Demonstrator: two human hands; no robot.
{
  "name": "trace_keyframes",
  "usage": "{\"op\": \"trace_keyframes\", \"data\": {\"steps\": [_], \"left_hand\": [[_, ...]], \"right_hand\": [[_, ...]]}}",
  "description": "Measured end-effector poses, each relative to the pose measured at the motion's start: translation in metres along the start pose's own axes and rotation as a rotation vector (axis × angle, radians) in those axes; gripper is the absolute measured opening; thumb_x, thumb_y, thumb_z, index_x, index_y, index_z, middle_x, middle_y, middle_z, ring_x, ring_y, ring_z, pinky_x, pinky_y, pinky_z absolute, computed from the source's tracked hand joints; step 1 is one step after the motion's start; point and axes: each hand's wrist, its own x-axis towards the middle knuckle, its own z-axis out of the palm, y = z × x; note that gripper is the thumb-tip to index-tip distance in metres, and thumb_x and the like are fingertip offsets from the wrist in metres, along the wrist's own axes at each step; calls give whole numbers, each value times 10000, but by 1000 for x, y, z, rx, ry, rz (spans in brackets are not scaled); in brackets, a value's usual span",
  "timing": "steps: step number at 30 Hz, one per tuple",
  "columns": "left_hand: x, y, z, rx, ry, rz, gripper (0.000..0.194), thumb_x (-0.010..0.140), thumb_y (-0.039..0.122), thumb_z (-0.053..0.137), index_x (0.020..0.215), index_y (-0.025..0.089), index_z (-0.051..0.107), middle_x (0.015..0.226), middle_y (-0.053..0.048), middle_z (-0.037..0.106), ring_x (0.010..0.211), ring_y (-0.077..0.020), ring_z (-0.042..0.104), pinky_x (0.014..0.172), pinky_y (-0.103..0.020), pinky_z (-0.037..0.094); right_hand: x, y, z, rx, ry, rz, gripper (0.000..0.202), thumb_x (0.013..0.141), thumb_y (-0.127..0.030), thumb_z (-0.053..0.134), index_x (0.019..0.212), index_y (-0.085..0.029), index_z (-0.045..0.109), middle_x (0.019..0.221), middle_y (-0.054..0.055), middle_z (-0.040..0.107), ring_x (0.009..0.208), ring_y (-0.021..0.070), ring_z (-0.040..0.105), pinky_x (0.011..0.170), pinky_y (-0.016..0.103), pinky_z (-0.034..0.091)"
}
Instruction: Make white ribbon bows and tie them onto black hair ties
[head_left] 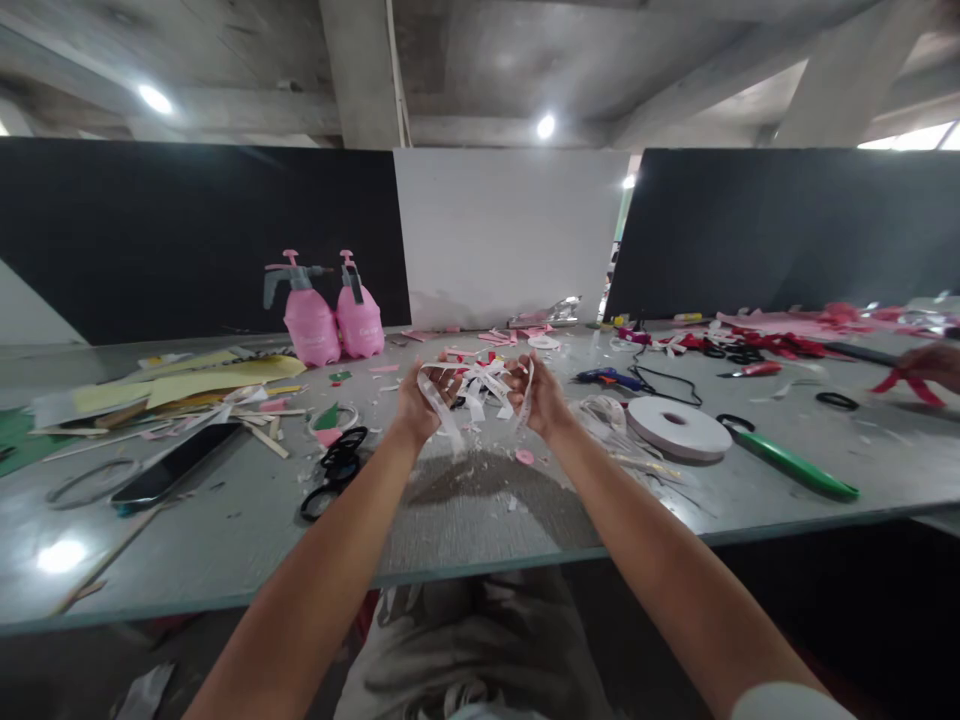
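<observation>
Head view: fingers of the left hand (417,397) and right hand (541,395) are pinching the white ribbon bundle (480,385) between them, above the table (465,520). Its long axis is running left-right, loose ends drooping tableward; both hands are equally near. Ribbon roll (679,427) is lying to the right.

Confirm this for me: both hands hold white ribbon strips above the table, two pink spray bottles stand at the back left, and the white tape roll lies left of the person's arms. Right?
One detail is wrong. In the head view the white tape roll lies to the right of the arms, beside the green-handled tool. The rest holds: left hand and right hand hold the white ribbon strips above the table, and the pink spray bottles stand back left.
</observation>
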Motion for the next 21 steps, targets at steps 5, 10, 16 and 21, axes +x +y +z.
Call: {"op": "trace_keyframes", "data": {"steps": [5,10,16,21], "left_hand": [[0,-3,-1,-21,-14,51,283,788,437,594,661,184,574,733,-35,654,928,-182,642,839,-320,530],[-2,-9,4,82,-35,-16,323,800,448,600,642,180,513,603,10,533,652,-120,595,735,-286,523],[2,-21,4,56,-76,-67,217,727,279,719,851,166,581,736,32,588,515,-37,488,620,-215,470],[3,-27,5,119,-74,-51,274,679,260,770,829,152,567,733,34,603,526,-35,506,604,-202,449]], "right_hand": [[1,5,6,-50,-17,30,369,763,-585,591,787,-225,512,677,-31,527,432,62,266,355,193,257],[0,14,14,-155,-87,44,354,687,-485,715,840,-212,550,634,-41,520,483,73,423,384,187,323],[8,31,12,-263,-57,44,400,631,-496,748,713,-199,493,552,-68,485,416,59,403,394,199,366],[12,35,8,-242,51,26,429,570,-439,788,808,-222,506,600,-74,533,482,74,476,467,195,398]]}}
